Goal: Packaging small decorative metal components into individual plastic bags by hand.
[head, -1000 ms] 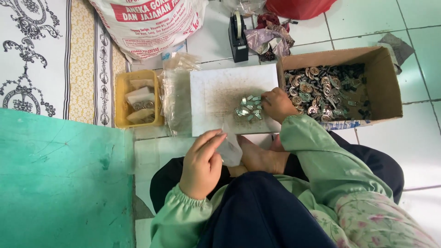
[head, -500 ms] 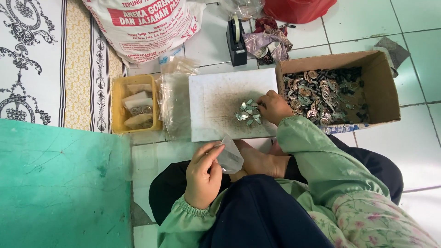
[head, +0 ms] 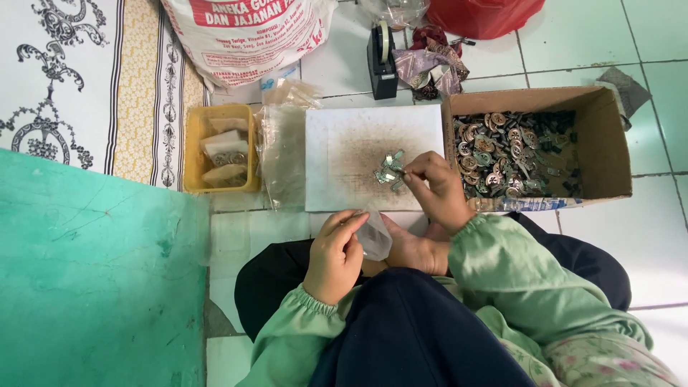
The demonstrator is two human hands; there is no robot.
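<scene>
A white board (head: pixel 344 143) lies between the tub (head: pixel 195 118) on its left and the cardboard box (head: pixel 609 143) on its right.

Yellow tray (head: pixel 192 154), stained white board (head: pixel 330 186)

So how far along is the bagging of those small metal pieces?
Done: the yellow tray already holds a few filled packets. In hand: the left hand holds a small clear bag, while the right hand picks at the little pile of pieces on the white board. Left: the cardboard box holds many more pieces.
</scene>
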